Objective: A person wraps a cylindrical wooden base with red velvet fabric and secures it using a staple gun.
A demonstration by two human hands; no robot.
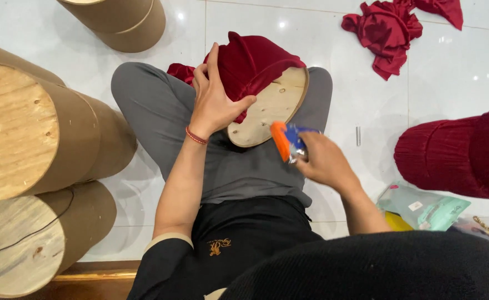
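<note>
Red velvet fabric [255, 61] was draped over a cylindrical stool form that lay tipped across the seated person's lap, its round plywood base [269, 108] turned up toward the camera so that the edge of the cloth could be reached. The left hand [214, 97] was spread flat on the velvet at the rim of that base, fingers splayed and thumb hooked toward the wood, seemingly pressing the cloth taut over the edge rather than gripping anything closed. The right hand [325, 161] was wrapped firmly around a blue and orange staple gun [287, 140], whose nose pointed at the lower edge of the base, close to it but, as far as could be told, not quite touching. Grey trousered legs [161, 111] were crossed beneath the form, cradling it so it would not roll. To the person's left, bare cardboard cylinders with wooden ends [16, 128] were stacked on their sides on the white tiled floor [450, 78], with another [122, 22] further off. Loose red cloth scraps [389, 30] lay on the tiles ahead, and a stool already covered in pleated red velvet [461, 153] rested at the right, near a pale green plastic packet [422, 208].
</note>
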